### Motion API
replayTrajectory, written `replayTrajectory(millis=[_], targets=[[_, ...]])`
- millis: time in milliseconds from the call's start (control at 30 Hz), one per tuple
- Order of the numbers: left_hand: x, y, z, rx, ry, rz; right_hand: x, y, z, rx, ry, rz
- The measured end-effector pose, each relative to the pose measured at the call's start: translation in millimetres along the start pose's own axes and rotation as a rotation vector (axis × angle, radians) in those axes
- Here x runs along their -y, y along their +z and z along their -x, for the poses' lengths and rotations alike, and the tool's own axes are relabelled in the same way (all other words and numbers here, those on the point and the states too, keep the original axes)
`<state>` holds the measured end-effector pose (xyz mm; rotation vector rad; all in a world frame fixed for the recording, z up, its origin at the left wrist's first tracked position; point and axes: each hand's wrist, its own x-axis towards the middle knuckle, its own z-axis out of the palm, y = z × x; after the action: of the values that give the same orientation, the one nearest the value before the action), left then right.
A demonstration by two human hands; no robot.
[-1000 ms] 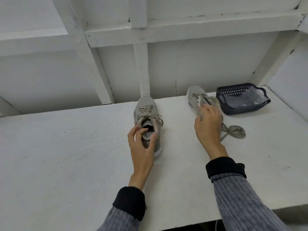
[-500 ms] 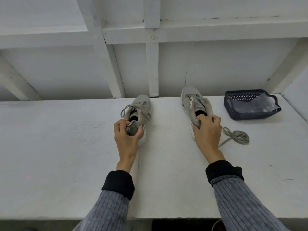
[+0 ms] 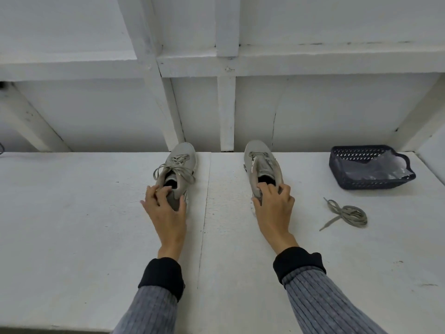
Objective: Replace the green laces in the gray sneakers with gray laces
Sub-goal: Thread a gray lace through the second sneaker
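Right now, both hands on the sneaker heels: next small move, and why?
Probably let go with the right hand and reach for the loose lace beside it. Both sneakers, left and right, stand squared on the table, and the left hand only rests at its heel.

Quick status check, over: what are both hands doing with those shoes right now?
Left hand on left sneaker heel. Right hand grips right sneaker heel. Loose lace lies on table, near basket. Nothing in the way.

Left hand (image 3: 166,210) eases its grip, fingers spreading over the left sneaker (image 3: 177,173), now set straight, toe to the wall.
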<state>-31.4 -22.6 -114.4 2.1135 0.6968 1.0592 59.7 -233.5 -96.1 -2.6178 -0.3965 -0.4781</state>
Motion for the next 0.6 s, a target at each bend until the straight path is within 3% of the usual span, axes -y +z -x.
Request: replayTrajectory(millis=[100, 167, 233, 333, 400, 467, 600], targets=[[-23.0, 23.1, 5.8, -0.036, 0.242, -0.131, -11.8, -5.4, -5.5, 0.047, 0.007, -0.195], [-49.1, 41.7, 10.1, 0.029, 0.352, -0.102, -22.3, -15.0, -11.4, 0.054, 0.060, -0.441], [-76.7, 61.7, 16.0, 0.139, 0.361, 0.005, -37.1, -27.3, -14.1, -0.044, 0.120, -0.570], [-118.1, 88.0, 29.8, 0.434, 0.199, 0.221, -71.5, -40.7, -12.4, -0.128, 0.228, -0.526], [-138.3, 107.2, 43.5, 0.529, 0.199, 0.215, -97.8, -48.8, -10.3, -0.119, 0.310, -0.482], [-147.6, 123.6, 58.1, 0.541, 0.216, 0.160, -121.8, -58.8, -6.6, -0.088, 0.395, -0.451], [-140.6, 142.8, 72.3, 0.405, 0.289, 0.038, -166.9, -69.6, 7.8, -0.049, 0.488, -0.341]])
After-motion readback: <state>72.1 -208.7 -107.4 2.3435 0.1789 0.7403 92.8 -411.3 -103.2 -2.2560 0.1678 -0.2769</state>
